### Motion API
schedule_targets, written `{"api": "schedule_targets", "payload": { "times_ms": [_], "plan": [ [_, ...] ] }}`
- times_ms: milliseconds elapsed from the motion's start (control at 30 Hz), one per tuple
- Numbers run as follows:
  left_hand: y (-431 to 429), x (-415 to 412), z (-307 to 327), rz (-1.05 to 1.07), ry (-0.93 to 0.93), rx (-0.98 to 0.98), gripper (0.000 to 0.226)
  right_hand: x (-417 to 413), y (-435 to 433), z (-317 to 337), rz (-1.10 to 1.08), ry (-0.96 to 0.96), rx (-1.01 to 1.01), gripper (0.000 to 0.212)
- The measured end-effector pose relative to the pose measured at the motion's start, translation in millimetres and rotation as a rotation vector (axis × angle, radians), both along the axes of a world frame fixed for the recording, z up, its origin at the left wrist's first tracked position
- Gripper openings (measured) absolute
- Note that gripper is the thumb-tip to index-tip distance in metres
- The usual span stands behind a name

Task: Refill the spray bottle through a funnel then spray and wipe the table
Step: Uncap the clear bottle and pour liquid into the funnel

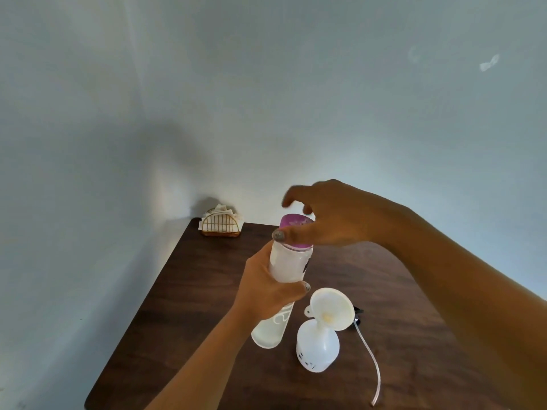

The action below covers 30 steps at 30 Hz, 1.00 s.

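My left hand [266, 287] grips the middle of a tall translucent water bottle [288, 266], held above the dark wooden table [189, 291]. On the bottle's purple lid [293, 224] rests my right hand [328, 217], thumb and fingers around the lid, some fingers lifted. To the right stands the white spray bottle [316, 347] with a cream funnel [331, 307] seated in its neck. The spray head [356, 316] lies behind it, mostly hidden, and its clear dip tube [374, 362] trails toward the front.
A gold wire napkin holder [220, 224] with white napkins stands at the table's far left corner against the pale wall. The table's left edge [136, 318] runs diagonally toward me.
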State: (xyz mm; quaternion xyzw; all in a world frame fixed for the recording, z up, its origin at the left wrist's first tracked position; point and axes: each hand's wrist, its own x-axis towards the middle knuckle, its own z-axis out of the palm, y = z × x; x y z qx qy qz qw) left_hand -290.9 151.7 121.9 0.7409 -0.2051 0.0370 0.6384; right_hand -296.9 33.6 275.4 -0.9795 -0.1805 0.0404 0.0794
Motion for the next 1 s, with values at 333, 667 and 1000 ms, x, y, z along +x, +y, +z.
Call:
{"api": "schedule_targets", "payload": {
  "times_ms": [333,667,1000],
  "plan": [
    [-8.5,-0.3,-0.2,-0.016,0.027,0.008,0.052,-2.2,-5.4,-2.0,0.015,0.007,0.024,0.042],
    [-13.8,-3.2,-1.3,-0.025,0.041,-0.002,0.052,-3.9,-11.8,-3.2,0.032,0.166,0.155,0.036],
    [-14.2,-3.5,-3.5,-0.016,0.044,0.033,0.052,-6.3,-8.7,-0.6,0.006,0.087,0.041,0.041]
  ]
}}
